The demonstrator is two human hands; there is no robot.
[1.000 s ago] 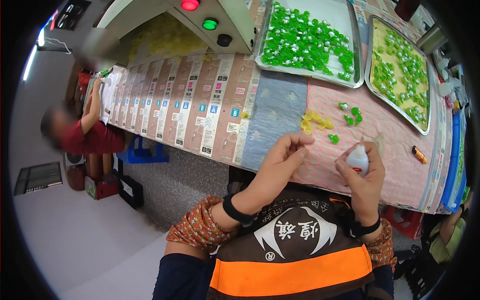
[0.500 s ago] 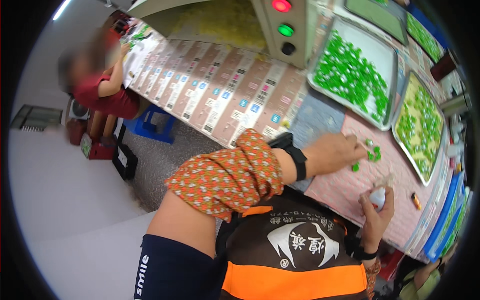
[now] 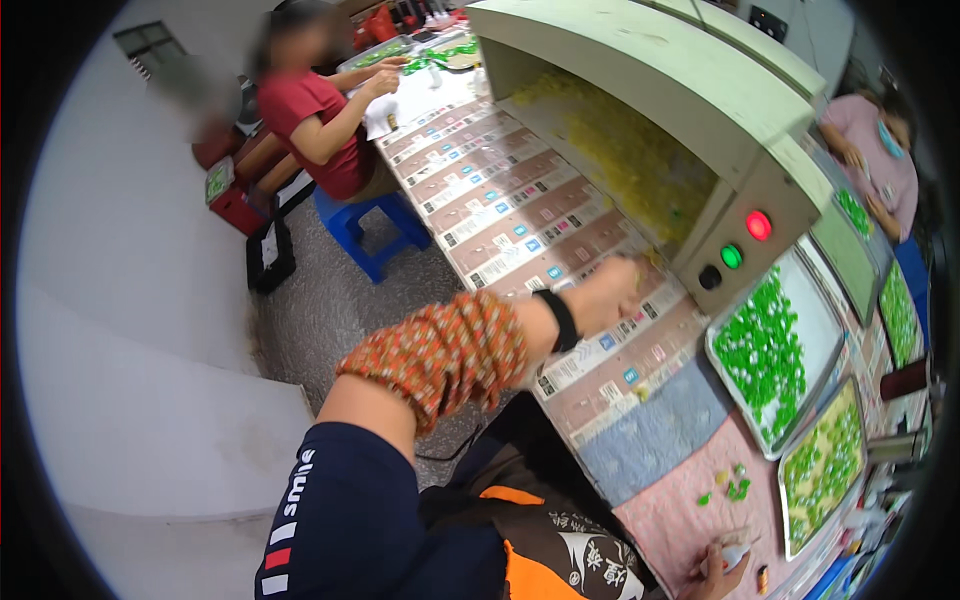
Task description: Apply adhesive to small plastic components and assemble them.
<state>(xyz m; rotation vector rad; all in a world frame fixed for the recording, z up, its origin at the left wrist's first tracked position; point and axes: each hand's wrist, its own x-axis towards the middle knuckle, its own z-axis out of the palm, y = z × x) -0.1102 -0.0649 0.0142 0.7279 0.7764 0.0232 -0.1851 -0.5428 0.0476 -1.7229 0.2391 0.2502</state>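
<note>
My left hand (image 3: 606, 295) is stretched over the patterned table in front of the machine's opening, fingers curled together and slightly blurred. A small yellow piece (image 3: 653, 257) lies by its fingertips; whether the fingers hold anything is hidden. My right hand (image 3: 718, 578), low in view, is closed round a small white squeeze bottle (image 3: 735, 556) with a pale nozzle. Just beyond it, several small green pieces (image 3: 738, 489) lie on a pink cloth (image 3: 690, 530). A grey-blue cloth (image 3: 655, 440) lies between the pink cloth and the patterned tabletop.
A cream machine (image 3: 640, 60), yellow pieces inside, carries red and green lights. Metal trays of green pieces (image 3: 765, 350) and of green pieces on a yellow bed (image 3: 825, 470) stand at right. One person (image 3: 320, 120) sits far left on a blue stool (image 3: 372, 225), another (image 3: 880, 160) far right.
My left hand has moved from the green pieces on the pink cloth leftward and away, to the machine's front. The view has swung left. My right hand still holds the bottle.
</note>
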